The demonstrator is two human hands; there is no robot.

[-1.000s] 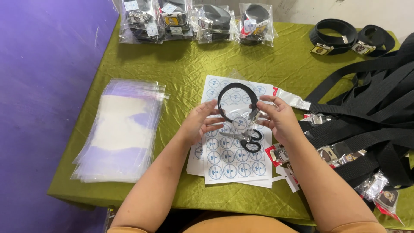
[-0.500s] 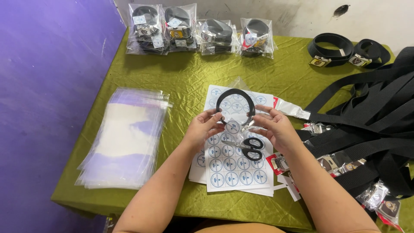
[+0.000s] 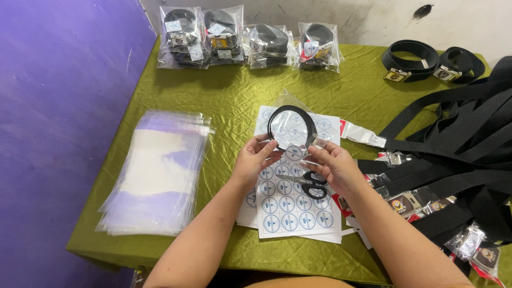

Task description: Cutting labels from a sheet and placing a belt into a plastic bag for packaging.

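Fingers of my left hand [image 3: 255,158] and right hand [image 3: 332,162] pinch a clear bag [image 3: 290,124] holding a coiled black belt [image 3: 291,118], just above the sticker sheet [image 3: 290,205]; scissors [image 3: 308,184] lie on that sheet.

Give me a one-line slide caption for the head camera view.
Both hands, left hand and right hand, hold a bagged coiled black belt over sticker sheets on a green table.
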